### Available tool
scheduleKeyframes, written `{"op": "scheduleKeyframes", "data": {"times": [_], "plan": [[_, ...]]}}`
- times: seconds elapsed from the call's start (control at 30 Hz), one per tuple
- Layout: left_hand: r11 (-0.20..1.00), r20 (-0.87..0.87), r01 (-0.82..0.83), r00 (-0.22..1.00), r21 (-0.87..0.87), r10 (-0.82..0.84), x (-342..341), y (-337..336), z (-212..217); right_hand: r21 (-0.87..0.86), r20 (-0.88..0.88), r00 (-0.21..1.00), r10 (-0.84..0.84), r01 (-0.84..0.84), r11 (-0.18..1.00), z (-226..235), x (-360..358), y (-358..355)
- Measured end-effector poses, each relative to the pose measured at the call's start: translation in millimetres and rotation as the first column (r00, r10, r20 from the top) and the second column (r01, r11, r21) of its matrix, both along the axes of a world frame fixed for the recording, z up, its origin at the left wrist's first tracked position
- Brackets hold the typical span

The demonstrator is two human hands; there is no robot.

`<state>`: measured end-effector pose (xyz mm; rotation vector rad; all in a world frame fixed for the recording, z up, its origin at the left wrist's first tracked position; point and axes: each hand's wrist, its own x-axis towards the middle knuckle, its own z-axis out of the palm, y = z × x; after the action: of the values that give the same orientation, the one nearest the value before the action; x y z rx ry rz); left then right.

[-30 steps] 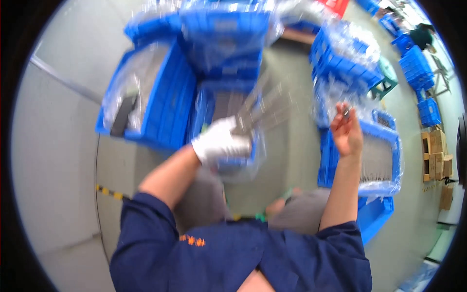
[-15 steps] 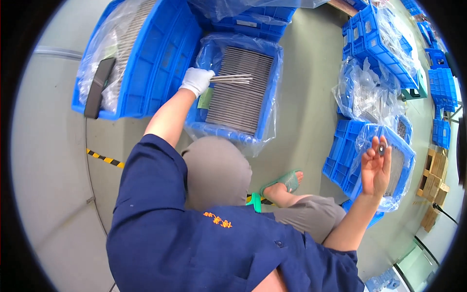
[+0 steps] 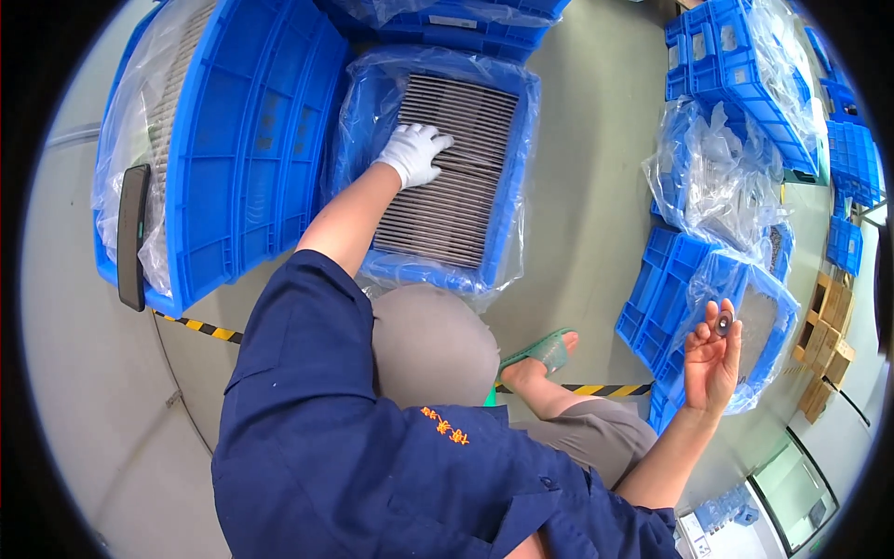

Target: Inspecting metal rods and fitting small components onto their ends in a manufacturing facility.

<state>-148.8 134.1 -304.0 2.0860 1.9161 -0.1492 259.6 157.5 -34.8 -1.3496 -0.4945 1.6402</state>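
Observation:
My left hand [image 3: 414, 155], in a white glove, lies on a layer of thin grey metal rods [image 3: 456, 210]. Its fingers are somewhat apart and bent over the rods; the undersides are hidden. The rods lie side by side in a blue crate [image 3: 514, 200] lined with clear plastic film. My bare right hand [image 3: 710, 368] is raised off to the right. Between its thumb and fingers it pinches a small round metal piece [image 3: 724, 323] with a bright centre.
A tall blue crate [image 3: 251, 158] with rods stands at the left, a dark phone-like object [image 3: 133, 238] on its edge. Film-lined crates [image 3: 652, 279] are stacked at the right, with wooden pallets [image 3: 824, 345] beyond. Black-and-yellow tape [image 3: 605, 389] marks the floor.
My left hand has come down onto the rod layer; the several loose rods it held no longer stick out from it. My right hand has sunk slightly, still pinching the round metal piece.

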Motion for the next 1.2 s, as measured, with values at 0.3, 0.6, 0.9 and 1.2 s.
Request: {"op": "scheduleKeyframes", "data": {"times": [0.3, 0.6, 0.9, 1.2], "plan": [[0.988, 0.137, -0.043, 0.99, 0.148, 0.022, 17, -15, -10, 0.065, -0.076, 0.982, 0.174, -0.169, 0.983, -15, 21, -1], [0.968, 0.062, 0.135, 0.986, 0.213, -0.152, 16, 3, -17, 0.04, -0.037, 0.992, 0.121, -0.119, 0.992, -11, 19, -5], [0.975, -0.004, 0.037, 0.999, 0.219, -0.037, 17, 36, -31, 0.032, -0.032, 0.988, 0.151, -0.149, 0.988, -15, 19, -5], [0.593, 0.43, -0.742, 0.667, 0.311, 0.609, 5, -9, -34, 0.041, -0.062, 0.989, 0.135, -0.133, 0.99, -9, 11, -12]]}}
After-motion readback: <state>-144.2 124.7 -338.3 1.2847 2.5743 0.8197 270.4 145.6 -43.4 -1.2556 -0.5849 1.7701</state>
